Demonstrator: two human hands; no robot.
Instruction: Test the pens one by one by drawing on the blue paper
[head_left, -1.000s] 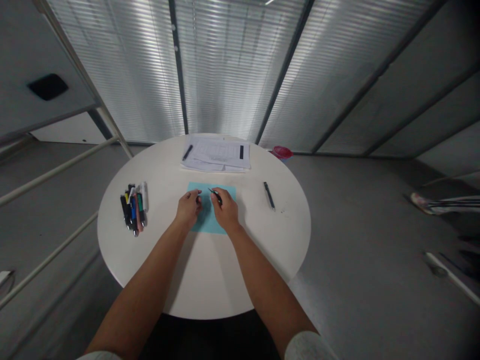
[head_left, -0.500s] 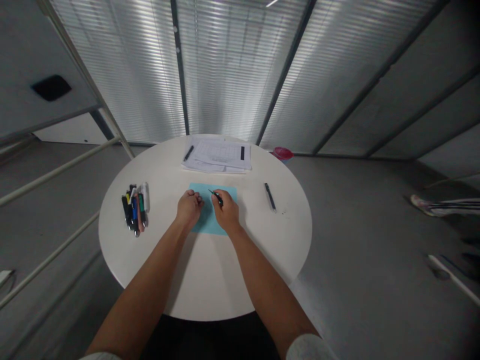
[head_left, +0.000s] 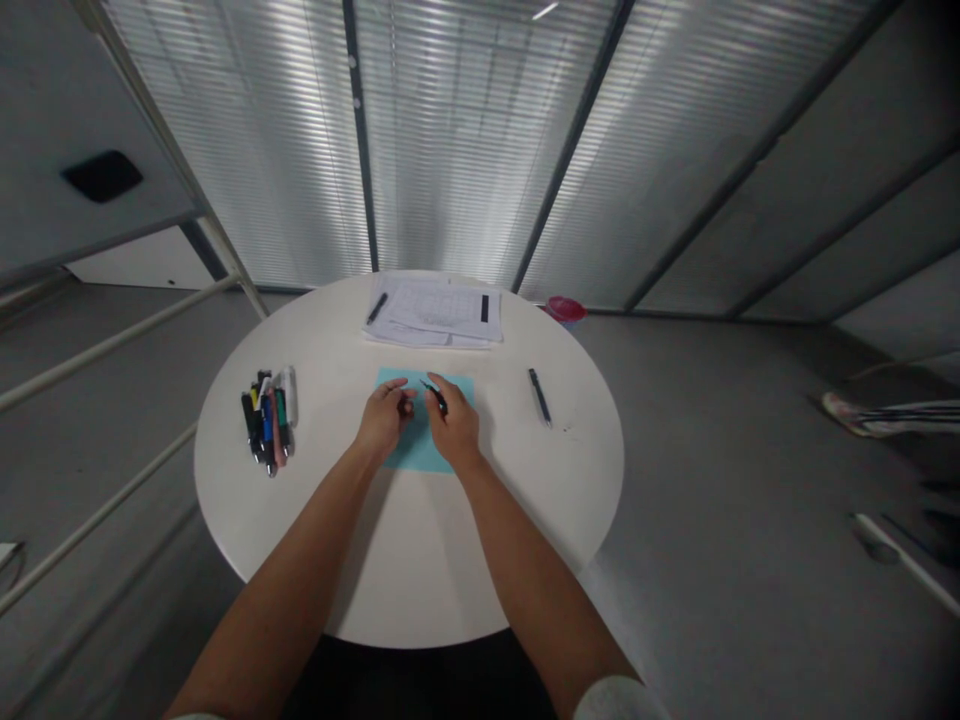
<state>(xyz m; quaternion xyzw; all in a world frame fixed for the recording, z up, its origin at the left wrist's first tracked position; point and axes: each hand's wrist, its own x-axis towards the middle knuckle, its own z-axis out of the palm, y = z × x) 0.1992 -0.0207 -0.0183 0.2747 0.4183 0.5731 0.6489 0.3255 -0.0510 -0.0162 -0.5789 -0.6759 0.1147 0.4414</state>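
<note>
My left hand (head_left: 382,418) is over the left part of a light blue sheet (head_left: 424,458). Its index finger reaches forward while the other fingers curl; a small dark bit shows at the fingertips, too small to name. Just to the right, my right hand (head_left: 456,420) grips a short black pen part (head_left: 436,396) between thumb and fingers. A thin tip on it points up and left toward my left hand. The two hands are close but apart.
A bunch of pens and markers (head_left: 268,420) lies at the left of the round white table (head_left: 420,560). One dark pen (head_left: 540,397) is at the right, beside tiny dark specks. Printed papers (head_left: 439,312) with another pen (head_left: 377,308) are at the far edge.
My left hand's fingers have loosened from a tighter curl, with the index finger now stretched forward and right. My right hand has stayed almost in place, still gripping the black pen part.
</note>
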